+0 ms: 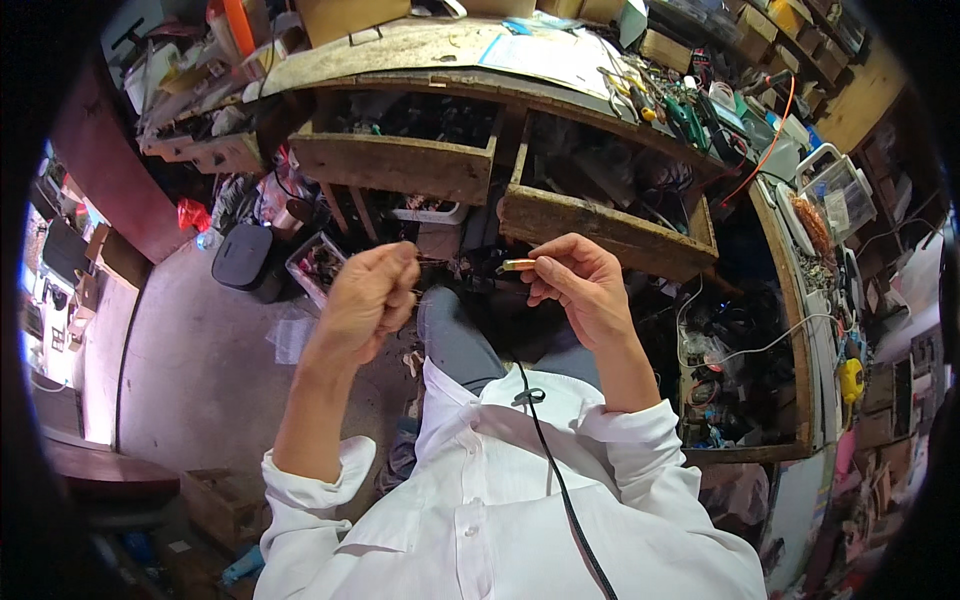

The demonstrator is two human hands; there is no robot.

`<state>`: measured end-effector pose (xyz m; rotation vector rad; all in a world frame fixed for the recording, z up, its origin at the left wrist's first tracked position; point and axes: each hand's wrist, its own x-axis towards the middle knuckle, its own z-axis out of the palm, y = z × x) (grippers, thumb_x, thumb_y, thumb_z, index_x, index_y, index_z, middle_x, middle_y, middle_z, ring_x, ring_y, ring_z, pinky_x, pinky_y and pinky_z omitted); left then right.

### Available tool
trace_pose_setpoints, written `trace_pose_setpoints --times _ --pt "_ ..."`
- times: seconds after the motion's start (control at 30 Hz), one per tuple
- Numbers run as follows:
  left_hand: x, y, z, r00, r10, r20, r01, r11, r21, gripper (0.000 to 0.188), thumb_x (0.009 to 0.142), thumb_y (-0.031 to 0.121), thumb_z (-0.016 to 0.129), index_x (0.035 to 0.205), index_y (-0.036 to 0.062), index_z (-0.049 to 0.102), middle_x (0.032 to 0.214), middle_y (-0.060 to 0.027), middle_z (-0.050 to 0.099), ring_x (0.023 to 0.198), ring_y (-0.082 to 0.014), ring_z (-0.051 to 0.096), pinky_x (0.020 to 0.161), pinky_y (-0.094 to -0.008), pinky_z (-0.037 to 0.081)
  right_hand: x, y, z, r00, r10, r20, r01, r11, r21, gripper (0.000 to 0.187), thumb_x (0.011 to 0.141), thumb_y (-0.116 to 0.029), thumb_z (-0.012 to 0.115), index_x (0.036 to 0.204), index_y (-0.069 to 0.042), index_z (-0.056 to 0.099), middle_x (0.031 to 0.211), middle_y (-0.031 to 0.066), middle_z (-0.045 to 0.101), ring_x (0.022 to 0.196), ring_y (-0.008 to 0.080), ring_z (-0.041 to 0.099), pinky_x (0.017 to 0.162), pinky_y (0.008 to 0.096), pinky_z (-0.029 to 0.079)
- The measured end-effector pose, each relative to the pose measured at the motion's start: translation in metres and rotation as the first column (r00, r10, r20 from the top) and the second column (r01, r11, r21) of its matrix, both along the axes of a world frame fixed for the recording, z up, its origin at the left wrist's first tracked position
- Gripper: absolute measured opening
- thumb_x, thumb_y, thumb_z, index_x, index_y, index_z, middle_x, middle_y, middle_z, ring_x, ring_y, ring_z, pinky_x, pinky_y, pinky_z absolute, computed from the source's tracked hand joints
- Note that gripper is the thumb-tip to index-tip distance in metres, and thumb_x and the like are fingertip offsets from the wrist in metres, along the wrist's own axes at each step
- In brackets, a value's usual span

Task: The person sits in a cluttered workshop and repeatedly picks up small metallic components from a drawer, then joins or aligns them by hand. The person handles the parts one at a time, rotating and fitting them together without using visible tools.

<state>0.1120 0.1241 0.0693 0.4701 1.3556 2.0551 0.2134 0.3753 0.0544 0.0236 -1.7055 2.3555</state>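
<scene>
In front of my body, my right hand (583,283) pinches a small brass-and-orange cylinder (519,265) between thumb and fingertips. The cylinder points left, and its exact kind is too small to tell. My left hand (372,298) is raised a little to the left, with its fingers curled closed. Whatever it may grip is hidden by the fingers. A clear gap separates the two hands. Just beyond the right hand stands a pulled-out wooden drawer (610,232) with jumbled items in it.
A second open drawer (392,165) hangs from the worn workbench (420,62). Pliers and other hand tools (640,95) crowd the bench's right end. A deep wooden bin (790,400) of cables is on my right. A black bin (243,258) stands on the floor at left.
</scene>
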Motion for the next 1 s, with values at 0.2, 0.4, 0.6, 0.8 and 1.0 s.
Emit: trace_pose_setpoints --times 0.2,0.4,0.6,0.8,1.0 --pt "-0.026 -0.067 0.005 0.959 0.238 0.157 -0.262 0.953 0.153 0.031 0.103 0.027 0.052 0.077 0.0153 0.04 0.064 0.0065 0.03 0.043 -0.0004 0.024 0.036 -0.018 0.017 0.009 0.026 -0.003 0.997 -0.073 -0.012 0.073 0.997 -0.003 0.014 0.093 -0.01 0.068 0.102 0.0 0.065 0.089 0.0118 0.071 0.074 0.0132 0.069 0.065 0.0269 0.06" --pt "-0.073 -0.179 -0.019 0.918 0.251 0.307 -0.384 0.756 0.53 0.023 0.107 0.017 0.035 0.085 0.0121 0.039 0.064 0.0039 0.021 0.046 -0.0059 0.014 0.04 -0.0252 0.013 0.019 0.041 -0.002 0.989 -0.148 -0.002 0.148 0.989 0.013 0.013 0.093 -0.01 0.067 0.102 -0.001 0.065 0.088 0.0107 0.071 0.073 0.0126 0.068 0.064 0.0267 0.06" --pt "-0.13 -0.336 -0.078 0.739 0.623 0.256 -0.614 0.469 0.635 0.015 0.102 0.011 0.042 0.089 0.0052 0.048 0.062 0.002 0.026 0.046 -0.0081 0.02 0.043 -0.0257 0.021 0.021 0.048 -0.006 0.988 -0.157 0.004 0.157 0.988 0.005 0.013 0.093 -0.01 0.067 0.102 -0.001 0.065 0.088 0.0106 0.071 0.073 0.0126 0.068 0.064 0.0263 0.059" --pt "-0.094 -0.213 -0.059 0.605 0.772 0.197 -0.792 0.555 0.256 0.021 0.101 0.025 0.053 0.087 0.011 0.059 0.073 0.0001 0.06 0.046 -0.0047 0.033 0.04 -0.022 0.023 0.012 0.024 0.001 0.998 -0.052 0.021 0.052 0.998 0.019 0.012 0.094 -0.009 0.067 0.102 0.0 0.064 0.09 0.0115 0.071 0.073 0.0121 0.069 0.065 0.0261 0.059" --pt "-0.025 -0.03 -0.043 0.905 0.424 -0.006 -0.42 0.898 0.129 0.023 0.105 0.021 0.041 0.101 0.01 0.061 0.11 -0.0227 0.07 0.04 -0.0034 0.033 0.035 -0.0206 0.023 0.0 -0.008 0.009 0.994 0.107 -0.003 -0.106 0.992 0.067 0.014 0.094 -0.009 0.066 0.103 0.001 0.064 0.09 0.0114 0.071 0.073 0.0112 0.068 0.065 0.0245 0.058"
